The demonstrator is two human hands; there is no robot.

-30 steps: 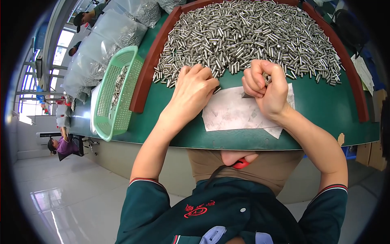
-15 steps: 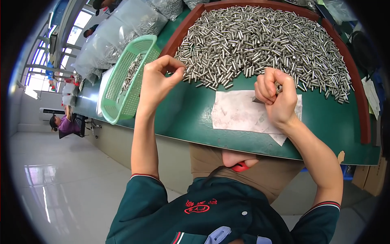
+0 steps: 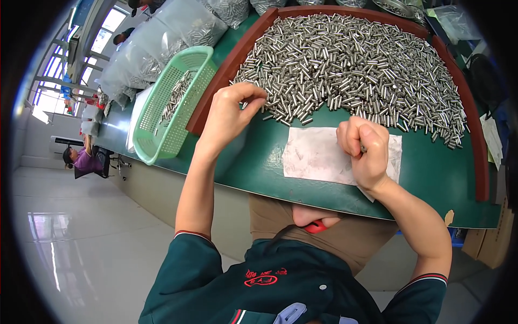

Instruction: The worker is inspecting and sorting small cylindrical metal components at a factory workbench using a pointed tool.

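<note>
A broad pile of short shiny metal pins (image 3: 350, 65) covers the far part of the green table. At the pile's near left edge, my left hand (image 3: 233, 112) is closed in a pinch, thumb against forefinger. Whatever lies between those fingertips is too small to make out. My right hand (image 3: 368, 148) is curled into a fist above a smudged white cloth (image 3: 315, 156). A bit of grey metal shows between its fingers, and the rest of what it holds is hidden.
Dark red wooden rails (image 3: 450, 62) border the pile. A light green perforated basket (image 3: 148, 121) holding some pins stands at the left. Clear plastic bags of metal parts (image 3: 189, 27) line the far left. Another person (image 3: 86, 162) sits in the background.
My left hand has moved right and slightly nearer, its pinch still closed. My right fist has come a little nearer and turned, so less metal shows in it.
</note>
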